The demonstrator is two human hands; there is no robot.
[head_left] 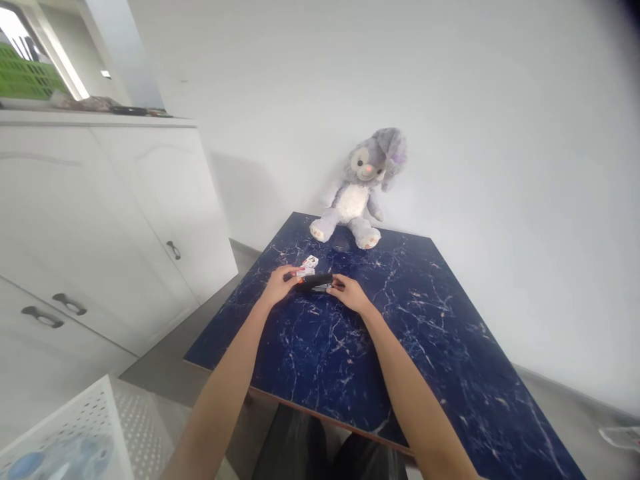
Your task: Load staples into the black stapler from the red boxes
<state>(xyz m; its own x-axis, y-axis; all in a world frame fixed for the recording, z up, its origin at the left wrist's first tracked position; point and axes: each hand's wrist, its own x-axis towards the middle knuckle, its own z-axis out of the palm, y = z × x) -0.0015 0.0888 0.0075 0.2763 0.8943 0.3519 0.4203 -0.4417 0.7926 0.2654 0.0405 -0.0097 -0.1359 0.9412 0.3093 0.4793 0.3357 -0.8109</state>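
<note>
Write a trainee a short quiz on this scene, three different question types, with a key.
1. What sits near the far edge of the table?
2. True or false: the cabinet stands on the right side of the picture.
3. Fill the blank: the right grip is on the black ____.

Key:
1. A plush toy.
2. False; it stands on the left.
3. Stapler.
</note>
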